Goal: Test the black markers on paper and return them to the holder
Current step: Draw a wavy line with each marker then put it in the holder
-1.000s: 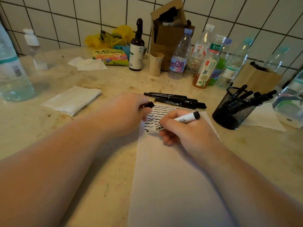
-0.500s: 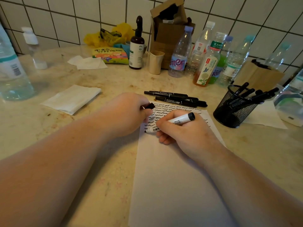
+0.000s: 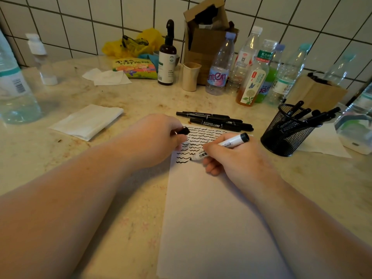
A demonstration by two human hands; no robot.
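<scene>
**Marker tip on the paper, cap in your other hand**

You are working over a stained stone counter point(image 3: 50, 164) that is backing onto a white tiled wall point(image 3: 80, 21). The sheet of paper point(image 3: 211, 218) is lying flat in front of you, running from the near edge up to the loose markers, and its far end is filling with rows of black wavy lines point(image 3: 198, 140).

Your right hand point(image 3: 235, 158) is resting on the paper with its fingers curled round a white-barrelled marker point(image 3: 227, 143). The marker is slanting, black end cap up and to the right, tip down and to the left, and the tip is touching the paper at the end of the lowest squiggle point(image 3: 182, 162).

Your left hand point(image 3: 159, 139) is sitting just beside the right, at the paper's left edge, part on the counter and part over the sheet. It is pinching a small black cap point(image 3: 181, 131) between thumb and fingers. The two hands are lying close but not touching, with the wavy lines showing between them.

Three black markers point(image 3: 215, 121) are lying side by side on the counter just beyond the top of the paper, capped, past both hands. The black mesh holder point(image 3: 285, 133) is standing to the right of your right hand, off the paper, with several more black markers point(image 3: 314, 115) leaning in it.

A folded white tissue point(image 3: 86, 121) is lying left of your left hand, and a row of plastic bottles point(image 3: 251, 67) is standing along the wall.
</scene>
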